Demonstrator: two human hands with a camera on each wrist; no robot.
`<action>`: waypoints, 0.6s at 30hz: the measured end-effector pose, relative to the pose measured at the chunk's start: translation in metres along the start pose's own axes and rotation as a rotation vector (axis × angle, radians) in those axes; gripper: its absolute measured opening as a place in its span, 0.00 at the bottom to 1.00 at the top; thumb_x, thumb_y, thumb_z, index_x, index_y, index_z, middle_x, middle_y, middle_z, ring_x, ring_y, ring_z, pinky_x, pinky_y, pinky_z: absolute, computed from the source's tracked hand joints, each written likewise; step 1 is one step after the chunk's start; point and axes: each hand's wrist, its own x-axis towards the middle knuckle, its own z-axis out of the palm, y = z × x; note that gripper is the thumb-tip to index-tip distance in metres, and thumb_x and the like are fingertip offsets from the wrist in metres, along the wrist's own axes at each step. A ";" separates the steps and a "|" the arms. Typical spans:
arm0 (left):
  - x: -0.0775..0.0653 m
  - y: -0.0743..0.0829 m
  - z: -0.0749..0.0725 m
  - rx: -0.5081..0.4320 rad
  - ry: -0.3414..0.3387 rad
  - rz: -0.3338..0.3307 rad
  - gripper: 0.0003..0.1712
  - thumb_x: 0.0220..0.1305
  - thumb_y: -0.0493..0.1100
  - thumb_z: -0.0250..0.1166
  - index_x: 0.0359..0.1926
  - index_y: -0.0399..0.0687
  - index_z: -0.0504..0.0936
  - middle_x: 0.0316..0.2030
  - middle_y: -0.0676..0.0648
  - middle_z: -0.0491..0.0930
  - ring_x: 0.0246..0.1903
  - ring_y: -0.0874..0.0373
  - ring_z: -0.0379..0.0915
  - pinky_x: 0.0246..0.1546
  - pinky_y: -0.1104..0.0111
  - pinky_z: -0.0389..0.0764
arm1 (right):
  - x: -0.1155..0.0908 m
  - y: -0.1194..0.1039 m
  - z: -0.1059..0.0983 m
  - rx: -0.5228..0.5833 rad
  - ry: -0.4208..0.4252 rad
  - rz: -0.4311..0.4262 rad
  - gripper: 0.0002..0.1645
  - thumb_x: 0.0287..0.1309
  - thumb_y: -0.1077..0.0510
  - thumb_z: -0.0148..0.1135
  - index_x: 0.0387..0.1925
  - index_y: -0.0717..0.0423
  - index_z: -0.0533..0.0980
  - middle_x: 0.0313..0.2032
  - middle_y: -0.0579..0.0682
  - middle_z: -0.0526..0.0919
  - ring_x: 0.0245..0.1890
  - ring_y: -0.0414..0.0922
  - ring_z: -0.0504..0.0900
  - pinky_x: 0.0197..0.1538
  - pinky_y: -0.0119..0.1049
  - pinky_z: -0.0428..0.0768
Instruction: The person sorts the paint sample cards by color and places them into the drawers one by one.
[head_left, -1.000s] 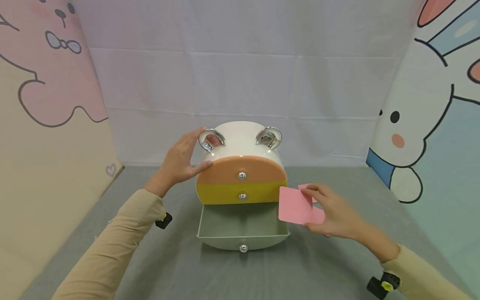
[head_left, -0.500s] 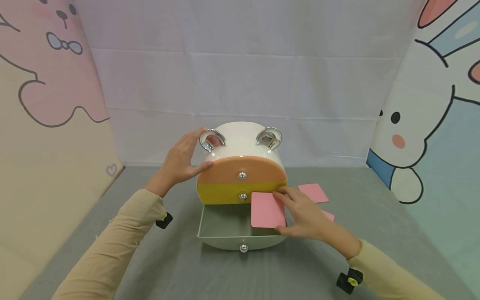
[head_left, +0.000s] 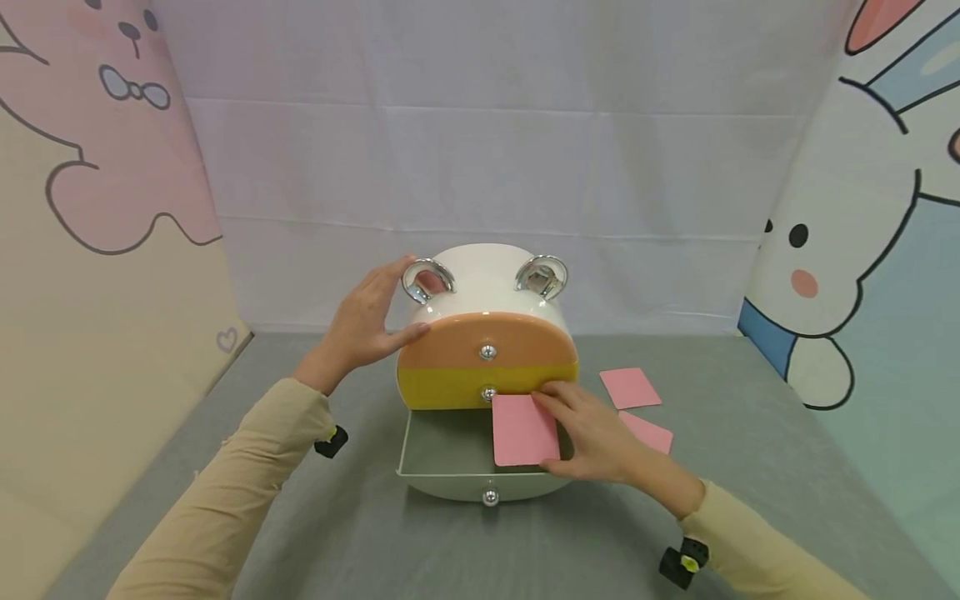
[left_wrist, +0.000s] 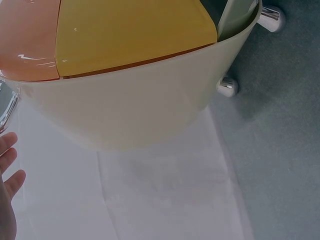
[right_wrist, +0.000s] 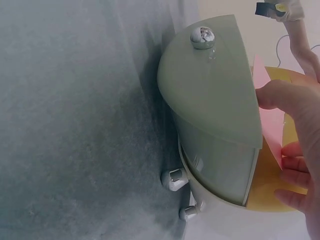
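A small white storage box (head_left: 486, 275) with silver ear-like rings stands mid-table. Its orange top drawer (head_left: 442, 342) and yellow middle drawer (head_left: 442, 387) are closed, while the grey-green bottom drawer (head_left: 442, 454) is pulled out. My left hand (head_left: 363, 321) rests on the box's upper left side, thumb at the orange front's edge, fingers behind the left ring. With thumb and fingers, my right hand (head_left: 592, 437) pinches a pink square card (head_left: 525, 429) by its right edge, over the open drawer. In the right wrist view the card (right_wrist: 270, 110) stands tilted beside the drawer's rim.
Two more pink cards, one farther back (head_left: 630, 388) and one nearer (head_left: 647, 433), lie on the grey tabletop (head_left: 360, 533) right of the box. A white cloth backdrop (head_left: 480, 167) hangs behind, with cartoon-printed panels at both sides.
My right hand has carried the pink card leftward from beside the box to over the open drawer, then slightly lower. The two table cards have come into fuller view. My left hand stays put.
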 end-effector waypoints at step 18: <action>0.000 0.001 -0.001 0.008 0.004 0.002 0.52 0.54 0.75 0.44 0.68 0.41 0.54 0.63 0.42 0.62 0.61 0.48 0.58 0.59 0.53 0.62 | -0.006 0.001 -0.003 0.001 -0.021 0.021 0.48 0.34 0.43 0.71 0.56 0.63 0.68 0.53 0.54 0.69 0.53 0.48 0.69 0.53 0.45 0.72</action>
